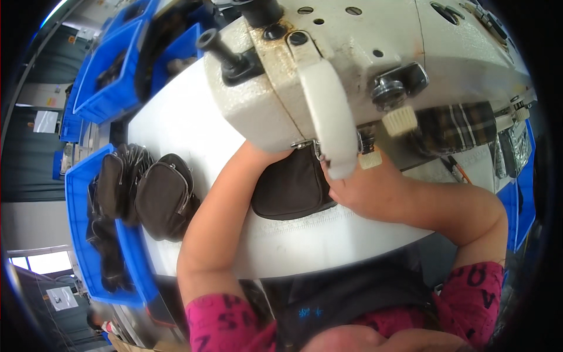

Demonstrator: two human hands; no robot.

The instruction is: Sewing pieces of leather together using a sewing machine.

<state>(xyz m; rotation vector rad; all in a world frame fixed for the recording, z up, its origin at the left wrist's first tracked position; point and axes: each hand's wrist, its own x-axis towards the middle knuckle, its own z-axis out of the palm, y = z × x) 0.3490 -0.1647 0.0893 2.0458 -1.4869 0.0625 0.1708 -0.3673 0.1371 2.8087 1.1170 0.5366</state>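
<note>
A dark brown zip pouch (288, 186) lies on the white table under the head of a sewing machine (264, 108). From the left, my left hand (271, 154) reaches to the pouch's far side; the machine head hides its fingers. My right hand (365, 186) is closed at the pouch's right edge, its thumb side against the fabric. A white lever arm (331, 111) on the machine covers part of that hand. The needle area and the seam cannot be made out.
Finished-looking brown pouches (164, 199) with zips are piled at the left, partly in a blue bin (79, 234). More blue bins (108, 79) stand at the far left. Plaid fabric (460, 129) sits under the machine arm, near a pen-like tool (460, 170).
</note>
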